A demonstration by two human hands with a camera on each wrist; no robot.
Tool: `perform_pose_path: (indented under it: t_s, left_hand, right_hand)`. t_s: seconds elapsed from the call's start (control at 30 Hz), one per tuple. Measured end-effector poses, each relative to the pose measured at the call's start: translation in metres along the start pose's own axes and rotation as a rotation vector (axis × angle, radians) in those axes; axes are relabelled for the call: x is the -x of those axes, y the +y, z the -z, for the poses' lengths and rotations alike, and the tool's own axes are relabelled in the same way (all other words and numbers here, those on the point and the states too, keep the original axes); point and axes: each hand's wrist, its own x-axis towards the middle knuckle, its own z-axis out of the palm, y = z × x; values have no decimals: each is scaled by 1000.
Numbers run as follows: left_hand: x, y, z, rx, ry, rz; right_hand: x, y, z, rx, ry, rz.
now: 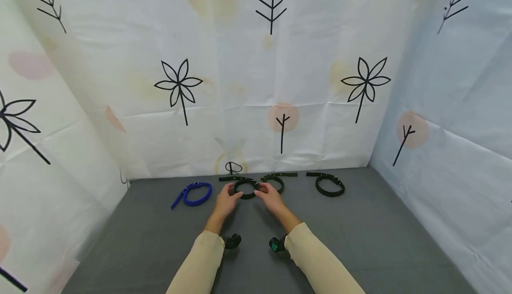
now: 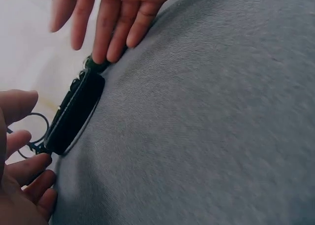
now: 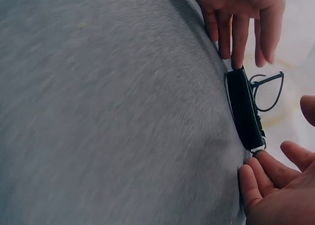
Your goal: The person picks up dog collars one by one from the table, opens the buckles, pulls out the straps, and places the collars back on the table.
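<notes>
My left hand [image 1: 227, 201] and right hand [image 1: 273, 198] are at opposite sides of a dark collar [image 1: 246, 197], buckled into a loop that lies on the grey table. In the left wrist view, the left fingers [image 2: 30, 167] are right at one end of the collar [image 2: 76, 114]. The right fingertips [image 3: 252, 162] reach its metal fitting in the right wrist view. Both hands have relaxed, extended fingers, thumbs apart, not wrapped around the loop. Behind the right hand lies a second dark collar [image 1: 288, 174], partly hidden, its loop close beside the first.
A blue collar [image 1: 196, 204] lies to the left and another dark collar [image 1: 330, 194] to the right. White patterned cloth walls [image 1: 240, 63] enclose the grey table [image 1: 256, 267] at the back and sides. A black camera [image 1: 232, 241] sits at the left wrist.
</notes>
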Motion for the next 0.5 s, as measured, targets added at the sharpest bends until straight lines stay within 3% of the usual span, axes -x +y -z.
perform_pose_path:
  t_s: [0.17, 0.3, 0.4, 0.5]
  left_hand:
    - [-5, 7, -4, -139, 15, 27]
    - [-4, 9, -7, -174, 76, 27]
    - [-2, 10, -9, -93, 154, 40]
    - [1, 11, -12, 46, 208, 51]
  right_hand:
    - [-7, -4, -7, -22, 18, -24]
    - [-8, -4, -14, -39, 49, -25]
    - [-7, -6, -17, -71, 91, -38]
    - [-5, -8, -18, -138, 163, -59]
